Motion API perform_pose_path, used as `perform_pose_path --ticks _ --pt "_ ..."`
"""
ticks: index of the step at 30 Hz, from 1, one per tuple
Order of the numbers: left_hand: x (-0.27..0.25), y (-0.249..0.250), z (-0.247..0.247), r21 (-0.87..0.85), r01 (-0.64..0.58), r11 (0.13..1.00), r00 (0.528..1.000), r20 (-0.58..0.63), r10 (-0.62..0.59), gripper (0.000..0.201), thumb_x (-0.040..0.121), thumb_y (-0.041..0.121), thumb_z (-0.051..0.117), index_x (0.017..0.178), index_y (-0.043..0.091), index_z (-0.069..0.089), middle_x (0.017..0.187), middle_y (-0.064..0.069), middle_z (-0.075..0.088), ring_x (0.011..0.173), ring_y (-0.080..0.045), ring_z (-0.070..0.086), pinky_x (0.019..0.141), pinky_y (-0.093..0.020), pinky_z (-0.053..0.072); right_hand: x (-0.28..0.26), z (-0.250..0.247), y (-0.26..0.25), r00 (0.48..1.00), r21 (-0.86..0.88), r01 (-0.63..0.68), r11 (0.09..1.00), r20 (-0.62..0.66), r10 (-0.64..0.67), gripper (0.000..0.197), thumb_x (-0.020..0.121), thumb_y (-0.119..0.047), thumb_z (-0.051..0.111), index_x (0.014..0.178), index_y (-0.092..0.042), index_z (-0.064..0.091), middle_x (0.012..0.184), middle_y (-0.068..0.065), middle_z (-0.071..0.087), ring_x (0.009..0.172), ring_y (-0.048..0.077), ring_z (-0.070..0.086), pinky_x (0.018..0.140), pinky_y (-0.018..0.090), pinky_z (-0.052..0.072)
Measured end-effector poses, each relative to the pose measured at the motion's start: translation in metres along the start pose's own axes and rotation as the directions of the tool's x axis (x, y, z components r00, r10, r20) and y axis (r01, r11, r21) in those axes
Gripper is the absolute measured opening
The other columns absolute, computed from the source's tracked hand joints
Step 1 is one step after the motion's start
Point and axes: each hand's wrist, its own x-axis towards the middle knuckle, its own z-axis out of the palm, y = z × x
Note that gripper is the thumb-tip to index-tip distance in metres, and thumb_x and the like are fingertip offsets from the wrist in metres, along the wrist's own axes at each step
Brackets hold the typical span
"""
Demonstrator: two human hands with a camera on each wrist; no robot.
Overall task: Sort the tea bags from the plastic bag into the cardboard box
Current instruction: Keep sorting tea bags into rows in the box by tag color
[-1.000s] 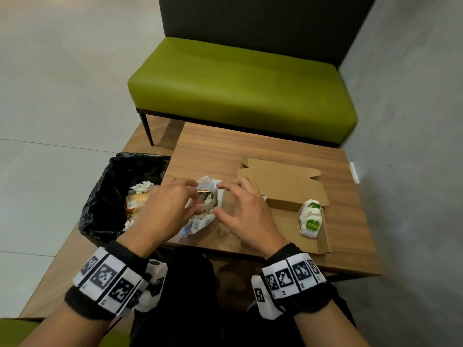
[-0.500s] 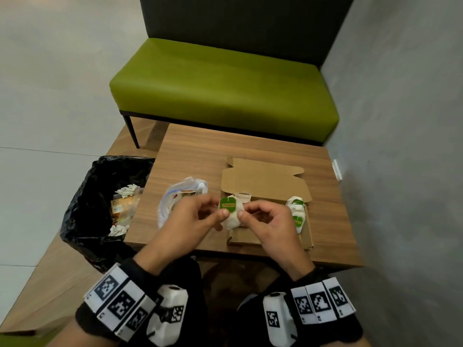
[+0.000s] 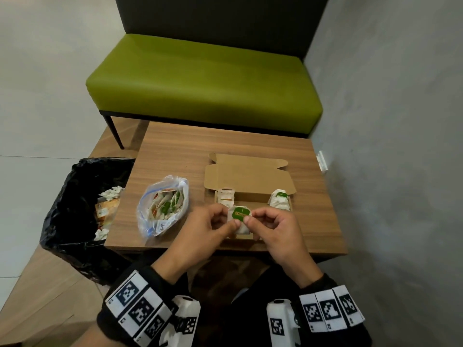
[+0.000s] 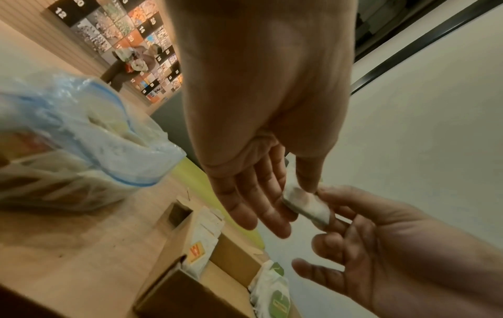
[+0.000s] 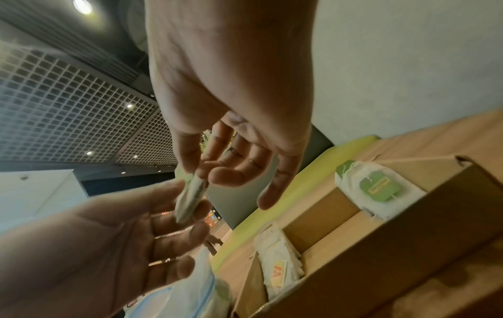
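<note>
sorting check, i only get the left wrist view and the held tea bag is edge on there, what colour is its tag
Observer: The head view shows a green tag on the white paper tea bag, pinched between the left hand and the right hand.
Operator: the bag is a blur for me, what's in it
Observer: The clear zip plastic bag holds several tea bags, green and orange tags mixed.
Operator: anything off the table
Observer: A bin with a black plastic liner stands left of the wooden table, with crumpled paper inside.
</note>
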Motion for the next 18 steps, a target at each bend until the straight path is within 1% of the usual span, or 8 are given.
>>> perform_pose_path --ticks 3,7,9,10,12,13,15,18 --pt "0.003 0.0 0.008 -0.031 0.022 0.999 0.999 0.045 -0.021 0.008 0.093 0.011 0.065 0.094 0.004 0.069 0.088 -0.012 0.075 0.081 -0.031 0.073 0.082 -0.051 0.058 0.0 -0.008 0.001 1.0 -0.017 -0.023 1.0 -0.011 0.023 0.006 0.085 -0.003 0.073 0.09 -0.004 0.074 0.073 0.001 0.069 0.058 0.001 0.059 0.055 0.017 0.048" --pt "0.011 -0.003 0.016 0.074 0.005 0.997 0.995 0.096 -0.012 0.005 0.093 0.019 0.067 0.091 0.02 0.071 0.084 -0.008 0.074 0.078 -0.026 0.072 0.079 -0.047 0.058 0.001 -0.026 0.004 0.995 -0.086 -0.093 0.992 0.026 0.095 0.011 0.084 -0.002 0.074 0.083 -0.013 0.074 0.066 -0.004 0.069 0.053 0.001 0.058 0.051 0.016 0.047" --pt "0.014 -0.007 0.022 0.127 0.037 0.991 0.993 0.108 -0.051 0.006 0.092 0.023 0.068 0.097 0.026 0.068 0.086 -0.002 0.075 0.078 -0.019 0.072 0.079 -0.039 0.059 0.003 -0.041 0.006 0.995 -0.133 -0.095 0.987 -0.001 0.096 0.011 0.083 -0.004 0.076 0.081 -0.015 0.075 0.066 -0.003 0.071 0.053 0.005 0.059 0.051 0.018 0.048" --pt "0.015 -0.009 0.025 0.189 0.047 0.981 0.991 0.117 -0.07 0.011 0.091 0.026 0.068 0.102 0.027 0.066 0.089 0.002 0.073 0.076 -0.012 0.07 0.076 -0.03 0.059 0.006 -0.051 0.008 0.996 -0.174 -0.086 0.981 -0.037 0.081 0.011 0.083 -0.006 0.076 0.082 -0.018 0.075 0.069 -0.003 0.072 0.056 0.006 0.061 0.053 0.019 0.049" --pt "0.015 -0.014 0.03 0.391 0.032 0.92 0.986 0.14 -0.093 0.026 0.091 0.034 0.067 0.115 0.027 0.062 0.102 0.013 0.067 0.072 0.002 0.061 0.062 -0.009 0.047 0.015 -0.072 0.014 0.988 -0.304 -0.101 0.947 -0.143 0.059 0.013 0.085 -0.013 0.075 0.082 -0.026 0.075 0.076 -0.004 0.075 0.065 0.006 0.064 0.06 0.022 0.052" --pt "0.015 -0.017 0.031 0.475 0.023 0.88 0.981 0.158 -0.111 0.033 0.091 0.038 0.066 0.121 0.028 0.059 0.108 0.016 0.063 0.074 0.005 0.058 0.06 -0.005 0.043 0.02 -0.083 0.017 0.98 -0.366 -0.122 0.923 -0.194 0.052 0.014 0.085 -0.016 0.075 0.082 -0.03 0.074 0.077 -0.004 0.074 0.07 0.007 0.065 0.063 0.024 0.053" --pt "0.013 -0.022 0.032 0.556 0.006 0.831 0.97 0.199 -0.14 0.041 0.092 0.041 0.064 0.13 0.029 0.055 0.119 0.013 0.06 0.082 0.003 0.055 0.066 -0.006 0.041 0.029 -0.101 0.025 0.968 -0.443 -0.151 0.884 -0.249 0.04 0.015 0.086 -0.018 0.075 0.081 -0.032 0.072 0.076 -0.004 0.072 0.071 0.01 0.063 0.065 0.03 0.052" --pt "0.012 -0.03 0.032 0.608 -0.021 0.794 0.965 0.219 -0.142 0.045 0.092 0.039 0.063 0.134 0.027 0.052 0.124 0.006 0.062 0.097 -0.005 0.058 0.085 -0.021 0.048 0.039 -0.117 0.037 0.973 -0.464 -0.2 0.863 -0.2 0.118 0.012 0.085 -0.019 0.076 0.078 -0.029 0.075 0.077 -0.002 0.073 0.075 0.015 0.065 0.071 0.035 0.054"
